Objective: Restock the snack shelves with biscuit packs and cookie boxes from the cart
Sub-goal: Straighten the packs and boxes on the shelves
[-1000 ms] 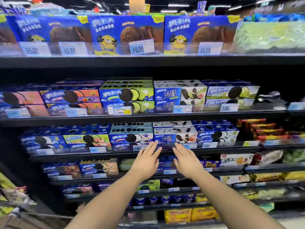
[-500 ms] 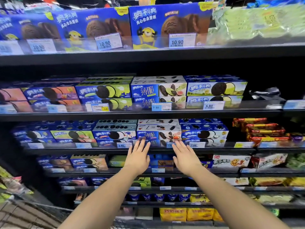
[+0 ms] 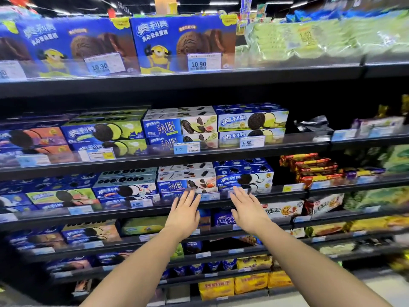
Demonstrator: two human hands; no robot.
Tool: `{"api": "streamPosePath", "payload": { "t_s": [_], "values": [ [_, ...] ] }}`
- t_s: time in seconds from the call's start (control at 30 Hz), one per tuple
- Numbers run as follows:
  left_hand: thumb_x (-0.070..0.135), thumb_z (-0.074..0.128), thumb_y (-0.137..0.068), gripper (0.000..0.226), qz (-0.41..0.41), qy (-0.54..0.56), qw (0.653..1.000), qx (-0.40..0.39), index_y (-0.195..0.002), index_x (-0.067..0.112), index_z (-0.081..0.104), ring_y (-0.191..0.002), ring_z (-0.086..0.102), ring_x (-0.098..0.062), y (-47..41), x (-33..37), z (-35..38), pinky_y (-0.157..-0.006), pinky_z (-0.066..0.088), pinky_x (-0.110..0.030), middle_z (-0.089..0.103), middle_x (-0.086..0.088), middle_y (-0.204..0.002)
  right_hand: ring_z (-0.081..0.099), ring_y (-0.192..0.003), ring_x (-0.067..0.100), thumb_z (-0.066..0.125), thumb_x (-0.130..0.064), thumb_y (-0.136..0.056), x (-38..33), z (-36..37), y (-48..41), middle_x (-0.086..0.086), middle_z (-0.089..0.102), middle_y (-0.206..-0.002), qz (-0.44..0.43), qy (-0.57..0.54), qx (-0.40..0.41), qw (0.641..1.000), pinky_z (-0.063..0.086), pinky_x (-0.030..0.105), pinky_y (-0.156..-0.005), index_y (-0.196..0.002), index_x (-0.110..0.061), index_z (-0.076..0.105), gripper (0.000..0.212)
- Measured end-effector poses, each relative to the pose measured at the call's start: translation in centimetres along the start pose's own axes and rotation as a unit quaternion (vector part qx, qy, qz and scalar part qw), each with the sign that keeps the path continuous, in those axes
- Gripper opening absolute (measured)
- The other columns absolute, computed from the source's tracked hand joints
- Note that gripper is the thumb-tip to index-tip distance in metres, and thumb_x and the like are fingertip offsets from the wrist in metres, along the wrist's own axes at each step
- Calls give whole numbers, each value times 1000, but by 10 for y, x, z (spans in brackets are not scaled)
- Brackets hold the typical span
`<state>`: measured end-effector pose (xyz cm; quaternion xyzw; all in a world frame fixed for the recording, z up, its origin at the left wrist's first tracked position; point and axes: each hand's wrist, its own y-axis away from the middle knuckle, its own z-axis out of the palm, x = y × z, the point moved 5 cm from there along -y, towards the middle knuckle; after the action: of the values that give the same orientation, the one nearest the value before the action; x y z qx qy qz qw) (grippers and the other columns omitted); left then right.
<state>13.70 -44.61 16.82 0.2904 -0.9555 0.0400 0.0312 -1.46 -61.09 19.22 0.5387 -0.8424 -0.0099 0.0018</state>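
Observation:
Both my arms reach toward the snack shelves. My left hand [image 3: 183,212] and my right hand [image 3: 246,210] are flat, fingers apart, holding nothing. Their fingertips lie at the front rail of the third shelf [image 3: 261,197], just below a stack of white-and-blue thin cookie boxes [image 3: 187,179]. To the right of that stack sit blue cookie boxes [image 3: 243,176], and to its left a stack of pale blue boxes [image 3: 126,185]. The shelf above holds more cookie boxes [image 3: 180,125]. The cart is out of view.
Large blue boxes [image 3: 183,44] with price tags fill the top shelf. Red biscuit packs [image 3: 309,168] lie at the right of the third shelf. Lower shelves carry yellow packs [image 3: 236,284] and more boxes. A dark gap [image 3: 314,125] opens on the second shelf's right.
The view has shifted right, so the shelves slid left in frame. My hands have spread a little further apart and stay empty at the third shelf's rail.

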Motion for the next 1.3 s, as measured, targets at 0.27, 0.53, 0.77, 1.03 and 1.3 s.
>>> {"api": "streamPosePath", "payload": {
  "t_s": [0.27,0.53,0.77,1.03,1.3],
  "values": [
    [37,33,-103,60,43,-20,997,64,-159,26,14,-154,5,-25,-41,88,-19,-124,5,-46,8,-3,-168,0,-154,19,33,-38,-105,104,-13,12,4,-1,-168,70,-31,19,997,14,41,-124,-159,-15,10,63],
    [38,41,-99,48,-50,-46,993,93,-143,19,43,-128,41,-29,-77,128,-45,-113,28,-52,49,-6,-138,20,-149,31,39,-35,-102,161,-13,-6,14,28,-160,87,-75,-14,993,21,45,-120,-157,-8,11,67],
    [40,37,-100,45,-80,-60,991,87,-139,21,45,-125,44,-31,-76,129,-36,-116,24,-55,52,-7,-129,36,-138,37,39,-25,-99,171,1,-26,23,49,-140,74,-159,-74,982,11,51,-122,-148,-10,29,53],
    [39,37,-100,46,-85,-74,992,64,-142,19,42,-130,38,-33,-75,135,-38,-116,23,-54,46,-9,-136,37,-137,36,36,-18,-97,172,-1,-31,22,53,-137,105,-222,-93,965,21,49,-117,-149,-10,27,54],
    [37,36,-102,63,-71,-78,991,82,-158,20,14,-147,17,-33,-56,135,-26,-123,10,-52,24,-10,-158,11,-151,29,39,-19,-99,149,2,-7,11,19,-164,89,-180,-69,977,8,47,-123,-158,-10,7,68]
  ]
}}
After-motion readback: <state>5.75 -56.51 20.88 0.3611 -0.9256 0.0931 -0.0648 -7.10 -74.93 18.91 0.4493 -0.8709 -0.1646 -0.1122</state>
